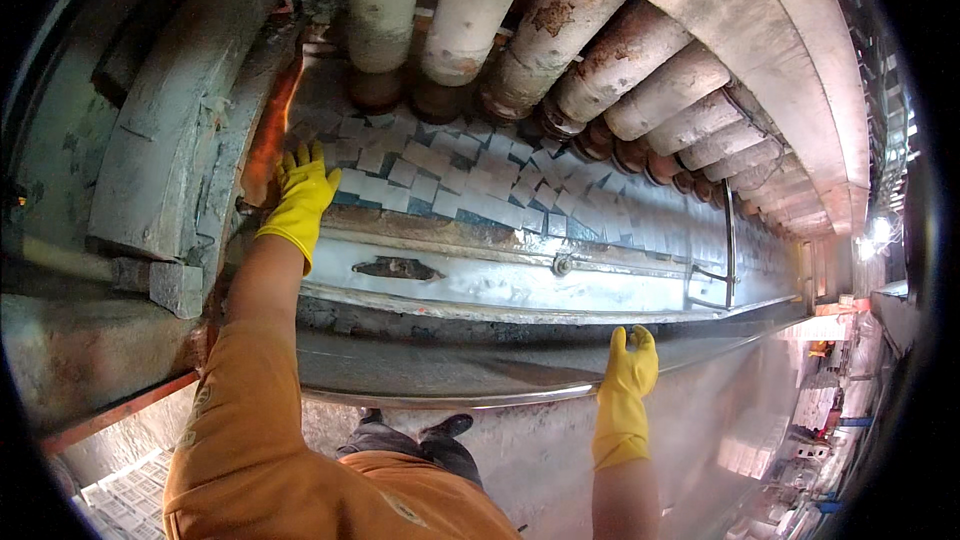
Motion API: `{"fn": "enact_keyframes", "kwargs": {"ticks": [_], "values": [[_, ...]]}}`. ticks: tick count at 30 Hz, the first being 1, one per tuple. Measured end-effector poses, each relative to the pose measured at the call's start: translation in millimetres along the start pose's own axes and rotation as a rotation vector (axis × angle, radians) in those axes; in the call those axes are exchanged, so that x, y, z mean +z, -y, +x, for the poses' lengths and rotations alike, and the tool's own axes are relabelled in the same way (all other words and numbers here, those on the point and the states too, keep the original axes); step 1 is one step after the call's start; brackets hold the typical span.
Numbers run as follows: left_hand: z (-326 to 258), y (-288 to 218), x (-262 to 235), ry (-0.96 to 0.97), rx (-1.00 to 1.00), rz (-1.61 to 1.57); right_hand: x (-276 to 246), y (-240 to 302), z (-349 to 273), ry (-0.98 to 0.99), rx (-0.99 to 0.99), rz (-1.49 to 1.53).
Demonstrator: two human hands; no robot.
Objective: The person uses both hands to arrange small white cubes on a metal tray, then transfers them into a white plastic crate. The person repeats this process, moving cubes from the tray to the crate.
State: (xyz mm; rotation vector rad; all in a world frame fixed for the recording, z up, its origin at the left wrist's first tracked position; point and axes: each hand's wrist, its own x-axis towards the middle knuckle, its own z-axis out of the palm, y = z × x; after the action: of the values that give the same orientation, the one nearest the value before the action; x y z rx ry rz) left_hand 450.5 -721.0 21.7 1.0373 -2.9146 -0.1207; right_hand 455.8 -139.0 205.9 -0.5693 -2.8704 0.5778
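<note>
– Long grey metal bed (pixel 500 293) fills the middle, right?
– Yes. Runs left to right, pale front ledge (pixel 630 292).
– Above it?
– Row of thick, worn grey cylinders (pixel 565 30) along the far side, rust-brown patches on some.
– On it?
– Flat pale-grey squarish pieces (pixel 480 178), just below the cylinders, close-set in uneven rows.
– Left side?
– Left hand (pixel 300 202), yellow rubber glove: fingers parted, thumb out, at the pieces' left end. Can't tell if touching.
– Right side?
– Right hand (pixel 627 395), matching glove: fingers loosely bent, tips apart, just in front of the ledge. Contact unclear.
– Smaller?
– Dark ragged oblong slot (pixel 397 268), then round metal bolt head (pixel 562 265).
</note>
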Motion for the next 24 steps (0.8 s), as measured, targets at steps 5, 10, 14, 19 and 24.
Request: {"fn": "enact_keyframes", "kwargs": {"ticks": [5,10,14,19,24], "values": [[-8,2,8,-0.204,0.080,-0.041,-1,-6,-5,0.016,0.025,-0.011],[19,11,17,-0.395,0.150,-0.136,10,-30,-9,-0.026,-0.012,0.027],[50,27,26,-0.280,0.117,-0.144,19,-29,-15,-0.024,0.009,0.047],[50,0,5,-0.100,0.043,-0.056,27,-41,-19,-0.036,0.001,0.009],[54,3,-4,-0.036,0.056,-0.061,29,-43,-12,-0.019,-0.016,0.039]]}}
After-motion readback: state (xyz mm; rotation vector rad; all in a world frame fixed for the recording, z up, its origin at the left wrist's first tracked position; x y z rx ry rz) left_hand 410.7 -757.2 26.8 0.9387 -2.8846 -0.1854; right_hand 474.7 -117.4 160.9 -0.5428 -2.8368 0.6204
